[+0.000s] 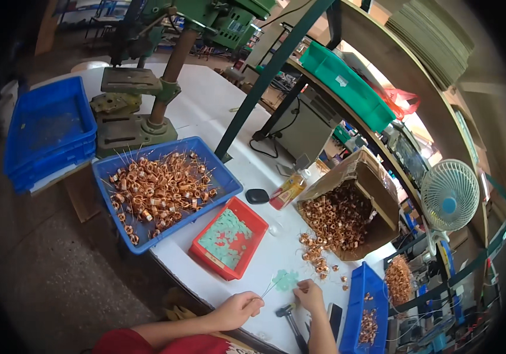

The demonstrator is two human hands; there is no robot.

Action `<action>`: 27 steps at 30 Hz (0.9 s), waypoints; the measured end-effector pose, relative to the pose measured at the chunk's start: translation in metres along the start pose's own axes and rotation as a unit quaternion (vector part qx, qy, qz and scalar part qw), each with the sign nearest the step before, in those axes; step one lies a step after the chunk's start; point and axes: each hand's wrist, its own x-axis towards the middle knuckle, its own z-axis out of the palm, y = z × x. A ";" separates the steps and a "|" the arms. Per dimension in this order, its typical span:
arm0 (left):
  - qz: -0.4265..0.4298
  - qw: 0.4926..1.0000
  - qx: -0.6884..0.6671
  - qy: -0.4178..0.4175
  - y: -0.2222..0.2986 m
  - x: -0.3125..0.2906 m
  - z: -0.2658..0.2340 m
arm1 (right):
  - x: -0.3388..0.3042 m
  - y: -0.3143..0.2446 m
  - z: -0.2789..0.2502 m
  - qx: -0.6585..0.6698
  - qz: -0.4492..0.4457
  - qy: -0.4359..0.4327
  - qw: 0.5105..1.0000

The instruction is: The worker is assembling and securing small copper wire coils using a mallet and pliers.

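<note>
A wide white surface [217, 106] carries everything, with a green drill press [146, 88] standing at its far end. To the left of it sits a stack of empty blue crates [49, 133]. Nearer the person, a big blue tray [229, 183] is heaped with copper coils whose wire legs stick out. To the right, a cardboard box [377, 194] lies tipped on its side, spilling a pile of bare copper coils [318, 251] onto the surface. Between the two, a red tray [253, 227] holds pale green paper pieces. A small white fan [449, 194] stands at the right edge, and a narrow blue bin [362, 283] with a few coils in it sits beside the person's right arm. A black oval object [257, 196] and a small bottle with a yellow and red label [288, 189] lie just beyond the red tray.

At the near edge, the left hand [238, 310] has its fingers closed together on a thin wire piece [272, 286] that points up and to the right. The right hand [310, 293] rests just beside it, its fingers pinched on something too small to make out, next to a few green paper pieces [287, 277] lying on the surface. A small hammer [291, 318] lies between the two wrists.
</note>
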 end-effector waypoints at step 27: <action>-0.226 0.973 0.019 -0.052 0.011 0.018 0.037 | -0.023 -0.011 0.000 -0.075 0.001 0.022 0.997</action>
